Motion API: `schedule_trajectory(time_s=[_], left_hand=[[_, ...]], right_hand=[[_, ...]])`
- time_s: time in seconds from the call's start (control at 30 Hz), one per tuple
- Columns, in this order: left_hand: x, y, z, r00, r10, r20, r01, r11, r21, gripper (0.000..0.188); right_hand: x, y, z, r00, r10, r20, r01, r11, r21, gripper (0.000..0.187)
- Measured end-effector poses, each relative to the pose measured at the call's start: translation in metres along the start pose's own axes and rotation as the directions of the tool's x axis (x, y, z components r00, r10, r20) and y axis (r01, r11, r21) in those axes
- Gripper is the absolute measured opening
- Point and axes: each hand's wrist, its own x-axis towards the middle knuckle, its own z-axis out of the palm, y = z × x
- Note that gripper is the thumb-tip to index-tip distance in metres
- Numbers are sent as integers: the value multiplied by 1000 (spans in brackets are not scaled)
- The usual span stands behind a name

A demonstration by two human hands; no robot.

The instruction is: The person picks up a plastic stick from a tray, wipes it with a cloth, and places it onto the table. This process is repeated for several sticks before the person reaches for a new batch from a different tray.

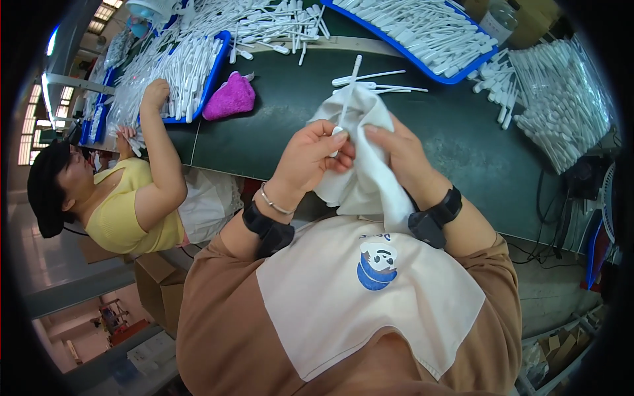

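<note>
My left hand (312, 153) pinches a slim white plastic stick (354, 74) by its thicker oval end, between thumb and fingers. The stick's thin shaft points up and away, passing in front of a white cloth (371, 177). My right hand (407, 153) grips that cloth, thumb on top, beside the stick; its other fingers are partly hidden by the folds. The cloth hangs toward my apron. Several more white sticks (391, 88) lie loose on the dark green table just beyond the cloth.
Blue trays (487, 64) heaped with white sticks stand far right and far left. A clear bag of sticks (563, 105) lies at right, a magenta cloth (230, 97) at left. A co-worker in yellow (135, 204) reaches toward the left tray.
</note>
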Motion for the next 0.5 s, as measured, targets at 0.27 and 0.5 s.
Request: schedule_trajectory(time_s=[0.27, 0.5], left_hand=[[23, -33, 16, 883, 466, 59, -432, 755, 494, 7], [10, -41, 21, 873, 433, 224, -416, 421, 806, 8]], right_hand=[[0, 20, -5, 990, -94, 105, 116, 967, -225, 37], [9, -15, -24, 931, -265, -251, 231, 960, -157, 32]])
